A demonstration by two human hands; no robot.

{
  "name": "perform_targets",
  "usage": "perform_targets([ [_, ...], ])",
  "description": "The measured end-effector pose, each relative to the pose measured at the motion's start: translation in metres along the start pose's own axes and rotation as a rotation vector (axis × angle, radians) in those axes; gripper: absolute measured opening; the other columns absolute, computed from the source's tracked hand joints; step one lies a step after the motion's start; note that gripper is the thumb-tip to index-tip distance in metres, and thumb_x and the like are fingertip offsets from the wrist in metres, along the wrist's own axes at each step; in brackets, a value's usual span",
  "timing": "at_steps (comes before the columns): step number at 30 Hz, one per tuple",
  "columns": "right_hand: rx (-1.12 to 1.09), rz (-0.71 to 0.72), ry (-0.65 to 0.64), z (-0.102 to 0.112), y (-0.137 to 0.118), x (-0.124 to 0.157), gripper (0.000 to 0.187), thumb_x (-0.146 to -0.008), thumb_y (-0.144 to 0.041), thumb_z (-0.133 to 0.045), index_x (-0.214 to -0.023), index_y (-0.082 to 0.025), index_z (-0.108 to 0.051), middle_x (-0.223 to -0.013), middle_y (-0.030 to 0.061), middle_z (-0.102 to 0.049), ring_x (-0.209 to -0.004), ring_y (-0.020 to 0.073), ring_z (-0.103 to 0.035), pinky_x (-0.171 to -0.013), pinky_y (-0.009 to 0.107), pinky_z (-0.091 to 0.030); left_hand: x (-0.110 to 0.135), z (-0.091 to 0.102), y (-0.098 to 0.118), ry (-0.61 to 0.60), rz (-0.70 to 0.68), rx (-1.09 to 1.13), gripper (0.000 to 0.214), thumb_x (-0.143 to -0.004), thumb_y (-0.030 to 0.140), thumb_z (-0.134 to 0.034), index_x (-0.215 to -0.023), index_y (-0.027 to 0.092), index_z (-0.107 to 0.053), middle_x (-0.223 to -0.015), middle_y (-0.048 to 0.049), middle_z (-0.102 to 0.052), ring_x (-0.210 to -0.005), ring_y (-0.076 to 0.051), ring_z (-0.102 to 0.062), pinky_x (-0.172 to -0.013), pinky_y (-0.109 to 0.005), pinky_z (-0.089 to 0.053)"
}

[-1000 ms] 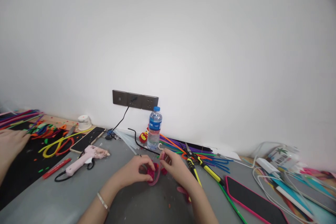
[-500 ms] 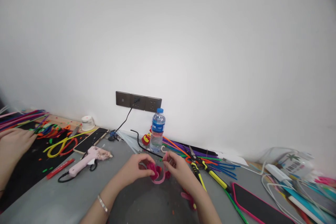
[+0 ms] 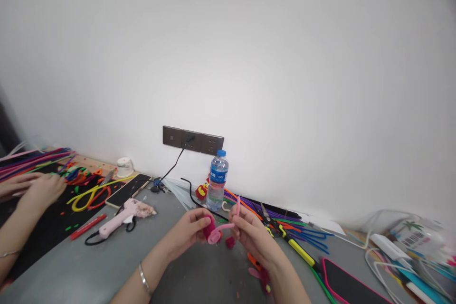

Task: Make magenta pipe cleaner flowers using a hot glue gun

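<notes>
My left hand point(image 3: 188, 232) pinches a dark pink coiled piece point(image 3: 209, 229) between thumb and fingers. A light pink pipe cleaner point(image 3: 224, 227) is curled in a spiral against that piece, and its loose length runs across to my right hand point(image 3: 251, 232). The fingers of my right hand are closed on this pipe cleaner, its end sticking up above them. On the grey table between my hands lies a small dark pink bit point(image 3: 230, 242). Orange and pink pipe cleaner pieces point(image 3: 261, 278) lie partly hidden by my right wrist.
A water bottle point(image 3: 217, 180) stands before the wall beside a red and yellow figure point(image 3: 202, 192). To the left are a pink glue gun point(image 3: 121, 218), a red pen point(image 3: 88, 227) and another person's hands point(image 3: 39, 192). Scissors point(image 3: 285, 235), a pink-edged phone point(image 3: 351, 282) and pipe cleaners lie right.
My right hand has moved slightly right, drawing the light pink pipe cleaner from a hanging loop into a straighter stretch. The other person's second hand has come into view.
</notes>
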State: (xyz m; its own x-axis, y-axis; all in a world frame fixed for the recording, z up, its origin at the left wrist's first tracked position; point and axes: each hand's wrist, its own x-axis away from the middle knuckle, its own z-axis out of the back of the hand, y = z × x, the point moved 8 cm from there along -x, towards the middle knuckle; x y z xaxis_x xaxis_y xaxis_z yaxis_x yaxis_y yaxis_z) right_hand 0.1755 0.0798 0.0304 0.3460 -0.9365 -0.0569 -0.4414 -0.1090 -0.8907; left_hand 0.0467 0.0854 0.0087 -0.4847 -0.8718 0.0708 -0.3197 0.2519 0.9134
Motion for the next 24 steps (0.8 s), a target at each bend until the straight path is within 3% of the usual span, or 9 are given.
perform_targets([
  [3, -0.134, 0.032, -0.067, -0.011, -0.007, 0.002, 0.033, -0.075, -0.031, -0.074, -0.07, -0.019, -0.044, -0.063, -0.0062, -0.042, -0.05, 0.0069, -0.035, -0.05, 0.02, -0.03, 0.001, -0.009, -0.005, -0.045, 0.032, 0.092, 0.029, -0.075, 0.039, -0.071, -0.092, 0.017, -0.063, -0.059, 0.0034, -0.054, -0.047, -0.007, -0.045, -0.044, -0.017, -0.033],
  [6, -0.171, 0.07, -0.108, -0.016, -0.011, 0.003, 0.037, -0.076, -0.03, -0.073, -0.065, -0.02, -0.039, -0.058, -0.0071, -0.038, -0.049, 0.0073, -0.034, -0.049, 0.019, -0.029, 0.002, -0.015, -0.009, -0.081, 0.055, 0.147, 0.023, -0.079, 0.037, -0.067, -0.088, 0.016, -0.064, -0.062, 0.0024, -0.055, -0.048, -0.006, -0.045, -0.044, -0.016, -0.033],
  [11, -0.125, 0.128, -0.064, -0.014, -0.013, 0.001, 0.026, -0.078, -0.037, -0.07, -0.077, -0.02, -0.05, -0.063, -0.0062, -0.041, -0.051, 0.0081, -0.035, -0.051, 0.021, -0.029, 0.001, -0.011, -0.015, -0.014, 0.094, 0.232, 0.021, -0.078, 0.035, -0.069, -0.088, 0.016, -0.067, -0.068, 0.0013, -0.06, -0.052, -0.006, -0.052, -0.05, -0.016, -0.041],
  [18, 0.162, 0.189, 0.051, -0.002, -0.012, -0.003, 0.028, -0.083, -0.046, -0.062, -0.094, -0.02, -0.059, -0.065, -0.0042, -0.044, -0.054, 0.01, -0.036, -0.053, 0.023, -0.027, 0.0, -0.006, -0.005, 0.021, 0.021, 0.339, 0.019, -0.077, 0.024, -0.073, -0.092, 0.015, -0.067, -0.081, -0.0033, -0.066, -0.069, -0.011, -0.063, -0.065, -0.019, -0.05],
  [24, 0.428, 0.231, -0.009, -0.016, -0.014, -0.001, 0.028, -0.078, -0.037, -0.069, -0.101, -0.022, -0.061, -0.076, -0.0013, -0.049, -0.066, 0.0132, -0.045, -0.06, 0.024, -0.037, -0.001, -0.006, 0.0, -0.009, -0.069, 0.357, 0.019, -0.076, 0.016, -0.073, -0.094, 0.014, -0.066, -0.09, -0.0049, -0.067, -0.074, -0.01, -0.062, -0.069, -0.019, -0.049],
])
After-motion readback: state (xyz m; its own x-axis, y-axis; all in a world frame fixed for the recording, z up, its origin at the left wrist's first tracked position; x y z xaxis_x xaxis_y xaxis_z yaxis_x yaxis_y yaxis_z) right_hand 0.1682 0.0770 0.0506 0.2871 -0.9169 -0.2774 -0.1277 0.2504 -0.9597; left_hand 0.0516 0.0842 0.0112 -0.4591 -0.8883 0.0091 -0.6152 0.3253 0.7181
